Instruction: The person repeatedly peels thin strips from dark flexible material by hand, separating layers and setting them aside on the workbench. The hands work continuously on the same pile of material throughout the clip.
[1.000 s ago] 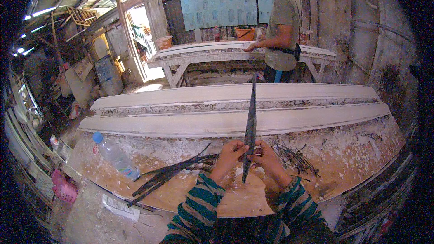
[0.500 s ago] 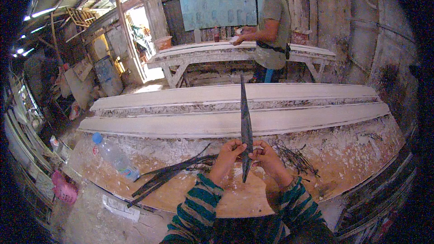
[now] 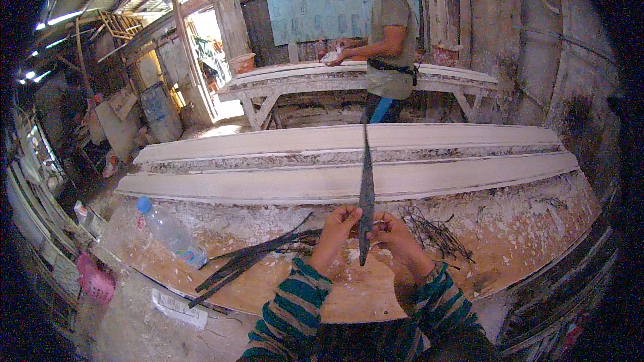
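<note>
1. Pinches a dark, narrow strip (image 3: 366, 191) with the left hand (image 3: 333, 233), closing thumb and index finger on its left edge.
2. Pinches the same strip with the right hand (image 3: 396, 238) from its right edge, slightly lower than the left hand's hold.
3. Bends the fingers of both hands inward, with thumb and index nearly pressed together and only the strip's thin width between. Cannot tell exactly how the remaining fingers lie, being partly hidden behind the strip and the hands.
4. Grips the strip near its lower end, with the long tapering part pointing away from the body, over the middle of the bench (image 3: 329, 295) and across the view of two long white boards (image 3: 268, 184). Cannot tell whether the lower tip touches the bench.
5. Has a loose bundle of dark strips (image 3: 258, 255) on the bench, just left of the left hand.
6. Has a tangle of thin dark strands (image 3: 439, 236) just right of the right hand.
7. Has a clear bottle (image 3: 168, 231) with a blue cap (image 3: 143, 204) farther left, beyond the bundle.
8. Wears striped sleeves (image 3: 295, 302) on both forearms.
9. Faces, beyond the boards, a second bench (image 3: 302, 82) and a co-worker (image 3: 390, 27) holding white material (image 3: 331, 59), too small to identify.
</note>
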Demonstrator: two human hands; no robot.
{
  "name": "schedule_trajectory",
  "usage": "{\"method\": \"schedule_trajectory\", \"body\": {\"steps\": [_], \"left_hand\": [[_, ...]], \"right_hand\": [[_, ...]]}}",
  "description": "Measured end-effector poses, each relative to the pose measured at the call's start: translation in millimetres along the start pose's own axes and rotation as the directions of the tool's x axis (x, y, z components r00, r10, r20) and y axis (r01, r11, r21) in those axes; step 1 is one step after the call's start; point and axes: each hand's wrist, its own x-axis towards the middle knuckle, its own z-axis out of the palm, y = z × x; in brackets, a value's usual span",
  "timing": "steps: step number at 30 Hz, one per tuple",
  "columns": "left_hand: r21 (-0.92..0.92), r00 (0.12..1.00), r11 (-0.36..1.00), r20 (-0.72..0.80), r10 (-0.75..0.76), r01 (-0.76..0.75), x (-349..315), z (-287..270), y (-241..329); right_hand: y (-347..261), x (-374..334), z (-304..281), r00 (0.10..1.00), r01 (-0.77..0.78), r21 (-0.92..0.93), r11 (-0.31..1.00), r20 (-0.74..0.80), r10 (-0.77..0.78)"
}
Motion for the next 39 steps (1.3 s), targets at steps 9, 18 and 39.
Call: {"method": "schedule_trajectory", "body": {"steps": [9, 18, 39], "left_hand": [[-0.020, 0.984, 0.999, 0.172, -0.035, 0.039, 7, -4, -18], [-0.062, 0.981, 0.998, 0.194, 0.013, -0.001, 12, -7, -23], [0.129, 0.962, 0.987, 0.268, 0.059, -0.096, 12, -12, -15]], "right_hand": [[11, 7, -10, 0.997, 0.073, -0.084, 0.994, 0.007, -0.073], [11, 8, -11, 0.999, 0.046, -0.034, 0.998, -0.014, -0.046], [0, 1, -4, 0.996, 0.051, -0.103, 0.993, -0.065, -0.058]]}}
